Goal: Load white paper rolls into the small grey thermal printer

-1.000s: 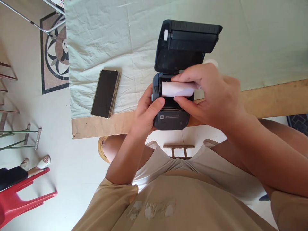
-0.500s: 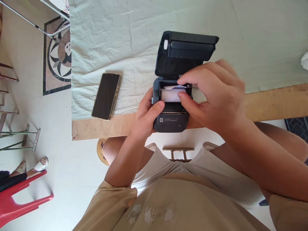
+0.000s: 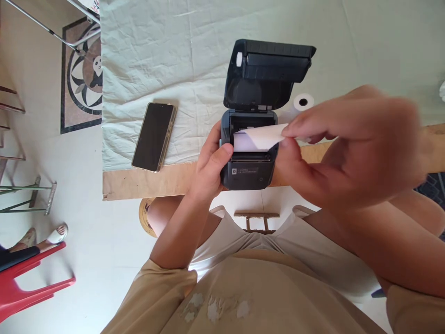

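Note:
A small black label printer [image 3: 247, 174] with its lid [image 3: 259, 88] flipped up sits at the table's front edge. My left hand [image 3: 210, 162] is closed around its left side, thumb resting by the paper bay. Inside the bay lies a white paper roll [image 3: 245, 143]. The loose end of its paper [image 3: 267, 135] is pinched between the thumb and fingers of my right hand [image 3: 351, 144], pulled up and out to the right at a slant. Behind that hand a second white paper roll [image 3: 303, 103] stands on the cloth, partly hidden.
A phone [image 3: 154, 136] lies on the pale green cloth [image 3: 167, 51] left of the printer. Bare wood [image 3: 149, 183] shows along the table's front edge. On the floor at left are a red plastic stool [image 3: 34, 283] and another person's sandalled foot [image 3: 58, 233].
My right hand has moved right, drawing the paper's loose end out of the bay. The second roll, hidden before, now shows behind it. My left hand keeps its hold on the printer.

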The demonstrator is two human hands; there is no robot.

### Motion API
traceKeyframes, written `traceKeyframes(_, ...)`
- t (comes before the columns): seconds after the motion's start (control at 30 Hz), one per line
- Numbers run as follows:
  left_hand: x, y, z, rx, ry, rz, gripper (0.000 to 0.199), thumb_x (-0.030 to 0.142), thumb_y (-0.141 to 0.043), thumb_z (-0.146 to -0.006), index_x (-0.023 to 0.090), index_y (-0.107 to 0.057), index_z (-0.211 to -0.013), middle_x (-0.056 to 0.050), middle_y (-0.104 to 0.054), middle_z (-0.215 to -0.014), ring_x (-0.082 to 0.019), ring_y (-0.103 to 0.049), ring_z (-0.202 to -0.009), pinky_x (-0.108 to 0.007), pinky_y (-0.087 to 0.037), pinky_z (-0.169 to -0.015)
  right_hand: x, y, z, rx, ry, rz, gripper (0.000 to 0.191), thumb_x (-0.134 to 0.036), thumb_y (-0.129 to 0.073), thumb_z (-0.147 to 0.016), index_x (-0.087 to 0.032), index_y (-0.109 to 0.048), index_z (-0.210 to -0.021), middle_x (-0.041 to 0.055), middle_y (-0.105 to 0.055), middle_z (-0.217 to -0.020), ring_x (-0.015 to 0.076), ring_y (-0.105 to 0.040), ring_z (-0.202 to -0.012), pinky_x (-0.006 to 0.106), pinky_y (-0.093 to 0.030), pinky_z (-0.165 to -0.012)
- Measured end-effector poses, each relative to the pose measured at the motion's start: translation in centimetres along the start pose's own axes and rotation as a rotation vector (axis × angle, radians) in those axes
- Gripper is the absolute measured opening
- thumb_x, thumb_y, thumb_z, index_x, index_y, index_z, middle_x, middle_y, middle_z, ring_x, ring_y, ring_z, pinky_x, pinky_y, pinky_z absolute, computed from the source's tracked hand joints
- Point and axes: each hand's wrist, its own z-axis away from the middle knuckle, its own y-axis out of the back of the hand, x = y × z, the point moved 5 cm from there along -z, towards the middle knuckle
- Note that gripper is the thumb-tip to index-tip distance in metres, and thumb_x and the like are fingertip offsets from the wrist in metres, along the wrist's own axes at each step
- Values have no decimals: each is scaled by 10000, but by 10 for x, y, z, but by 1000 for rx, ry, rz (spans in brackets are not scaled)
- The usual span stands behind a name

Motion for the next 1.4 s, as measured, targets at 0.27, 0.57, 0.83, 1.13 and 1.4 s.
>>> traceKeyframes(0.27,-17,15,-11,-79,-91,-16,653,749,-977,-772,370,-794,-1271,-10,-826,-1092,-247,-751,-879,-383,-629,-704,-16,-16,21,-58,390,142,215,-95,-692,-990,-299,-625,-1010,-67,-748,-801,181,-626,-690,417,-405,-637)
traceKeyframes(0.57,-8,10,-3,-76,-36,-39,735,586,-1002,-802,353,-727,-1443,-61,-796,-1404,-304,-801,-1187,-375,-669,-926,25,21,-6,99,-22,-75,571,-235,-581,-1119,-504,-624,-1620,-2,-562,-1709,312,-514,-1702,250,-520,-557)
traceKeyframes(0.83,-12,16,-3,-37,-70,-129,943,699,-1049,-688,360,-678,-1486,-85,-731,-1488,-366,-760,-1303,-442,-671,-1022,32,11,-5,36,-49,-301,211,-393,-659,-1154,-343,-792,-1310,8,-794,-1335,131,-750,-841,249,-496,-500)
traceKeyframes(1.13,5,4,3,-15,16,-80,785,747,-1044,-726,439,-735,-1378,-5,-786,-1480,-400,-724,-1426,-527,-675,-1168,47,-11,3,-410,-46,-160,696,-476,-848,-952,-320,-601,-1584,108,-719,-1536,312,-763,-1282,453,-731,-953)
traceKeyframes(1.4,2,4,-1,16,51,-49,772,749,-1065,-693,412,-798,-1334,-10,-828,-1427,-460,-703,-1481,-565,-665,-1166,62,-19,14,-394,-130,-345,748,-564,-855,-970,-365,-536,-1617,96,-670,-1542,204,-757,-1019,310,-659,-697)
